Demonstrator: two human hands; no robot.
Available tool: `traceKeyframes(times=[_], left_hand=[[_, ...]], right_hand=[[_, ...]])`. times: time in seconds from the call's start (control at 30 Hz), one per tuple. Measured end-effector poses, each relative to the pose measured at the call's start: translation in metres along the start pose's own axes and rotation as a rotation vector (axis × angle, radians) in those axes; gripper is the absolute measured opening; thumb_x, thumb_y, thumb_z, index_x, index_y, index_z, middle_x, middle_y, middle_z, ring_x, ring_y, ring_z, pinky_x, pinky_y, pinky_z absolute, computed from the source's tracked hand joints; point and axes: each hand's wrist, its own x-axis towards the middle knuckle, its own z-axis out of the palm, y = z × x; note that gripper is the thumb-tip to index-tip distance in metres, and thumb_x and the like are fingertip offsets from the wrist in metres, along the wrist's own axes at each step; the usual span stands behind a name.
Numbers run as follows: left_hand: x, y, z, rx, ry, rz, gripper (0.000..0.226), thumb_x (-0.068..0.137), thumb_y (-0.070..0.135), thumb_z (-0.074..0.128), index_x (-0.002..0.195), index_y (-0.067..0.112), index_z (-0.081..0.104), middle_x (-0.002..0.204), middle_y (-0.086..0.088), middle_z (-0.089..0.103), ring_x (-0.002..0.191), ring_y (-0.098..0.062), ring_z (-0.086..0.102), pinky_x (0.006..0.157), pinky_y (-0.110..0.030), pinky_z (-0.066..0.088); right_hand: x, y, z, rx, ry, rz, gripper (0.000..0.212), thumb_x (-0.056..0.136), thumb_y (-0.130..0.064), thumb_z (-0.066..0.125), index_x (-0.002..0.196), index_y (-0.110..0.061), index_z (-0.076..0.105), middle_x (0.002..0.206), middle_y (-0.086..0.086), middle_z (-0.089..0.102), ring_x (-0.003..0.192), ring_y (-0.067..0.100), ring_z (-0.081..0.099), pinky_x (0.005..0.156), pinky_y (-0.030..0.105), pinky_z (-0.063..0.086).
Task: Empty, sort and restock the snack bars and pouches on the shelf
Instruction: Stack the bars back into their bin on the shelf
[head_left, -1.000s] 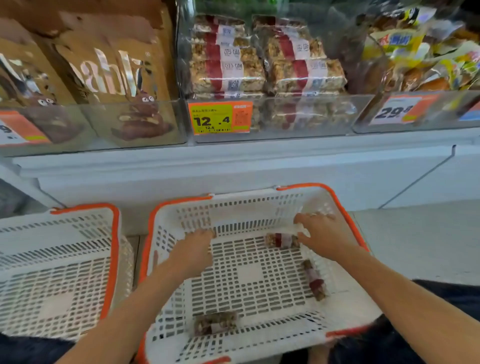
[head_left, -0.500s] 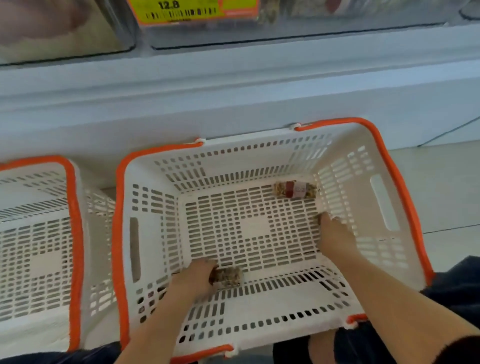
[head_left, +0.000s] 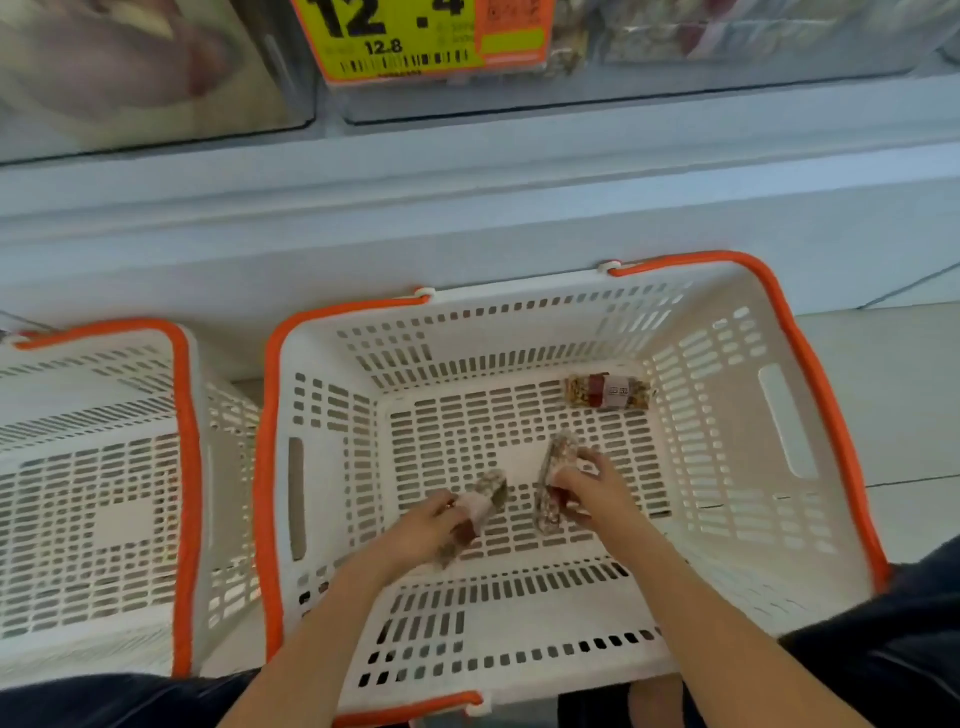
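1. One snack bar is held in the left hand, its fingers curled round the wrapper's near end, so that the far end sticks out toward the middle of the basket.
2. A second snack bar is pinched on edge in the right hand; it stands tilted, one end up and the other near the basket floor. Both grips are thus clenched on a bar each, presumably so that two can be carried to the shelf in one trip.
3. The two held bars are kept just apart, over the centre of the white basket with orange handles, inside its walls.
4. A third snack bar lies flat in the far right corner of the basket floor, touching or nearly touching the far wall, well apart from both hands. It is judged to be the last one left to be collected.
5. A second basket stands just beside the first, on the left; nothing is seen in the part of it that shows.
6. Above, the shelf carries a yellow price tag on a clear bin front, behind which wrapped bars are dimly seen, so restocking is judged nearly complete.
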Motion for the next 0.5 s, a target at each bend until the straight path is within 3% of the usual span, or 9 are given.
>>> traceKeyframes(times=[0.07,0.13,0.2,0.27,0.37,0.5], left_hand=[[-0.013,0.023,-0.010,-0.248,0.062,0.025,0.026,0.101,0.041,0.037,0.116,0.024,0.049,0.107,0.001,0.061,0.080,-0.009,0.061,0.061,-0.018,0.049],[-0.028,0.040,-0.019,-0.383,0.083,0.079,0.038,0.101,0.044,0.034,0.119,0.017,0.055,0.100,-0.006,0.066,0.078,-0.018,0.063,0.069,-0.028,0.050],[-0.049,0.051,-0.025,-0.439,0.109,0.153,0.036,0.101,0.045,0.033,0.112,0.020,0.057,0.090,-0.007,0.065,0.072,-0.018,0.061,0.069,-0.030,0.050],[-0.068,0.054,-0.029,-0.463,0.150,0.215,0.032,0.101,0.045,0.034,0.112,0.025,0.056,0.094,-0.004,0.067,0.074,-0.016,0.063,0.066,-0.027,0.050],[-0.092,0.051,-0.031,-0.570,0.181,0.262,0.037,0.099,0.046,0.038,0.123,0.023,0.053,0.104,-0.007,0.068,0.078,-0.017,0.066,0.067,-0.029,0.051],[-0.120,0.051,-0.023,-0.656,0.149,0.341,0.041,0.094,0.047,0.047,0.127,0.021,0.050,0.109,-0.008,0.066,0.082,-0.018,0.068,0.070,-0.032,0.054]], right_hand=[[-0.019,-0.009,0.010,0.171,-0.126,0.058,0.037,0.076,-0.016,0.062,0.111,-0.010,0.055,0.098,0.013,0.058,0.080,0.023,0.058,0.061,0.029,0.051],[-0.037,-0.013,0.017,0.350,-0.255,0.075,0.043,0.081,-0.019,0.051,0.119,0.000,0.056,0.101,0.018,0.060,0.082,0.027,0.058,0.061,0.031,0.053],[-0.057,-0.019,0.022,0.519,-0.387,0.059,0.049,0.083,-0.023,0.043,0.124,0.001,0.056,0.101,0.018,0.064,0.079,0.026,0.060,0.064,0.032,0.053],[-0.079,-0.029,0.029,0.627,-0.459,0.028,0.045,0.087,-0.031,0.045,0.119,-0.003,0.059,0.096,0.016,0.065,0.077,0.025,0.062,0.066,0.034,0.054],[-0.105,-0.042,0.034,0.642,-0.461,-0.041,0.043,0.092,-0.040,0.048,0.117,-0.006,0.058,0.088,0.014,0.061,0.076,0.025,0.059,0.066,0.035,0.054],[-0.134,-0.053,0.033,0.604,-0.498,-0.155,0.041,0.095,-0.024,0.034,0.128,-0.005,0.051,0.100,0.015,0.060,0.086,0.026,0.059,0.070,0.036,0.053]])
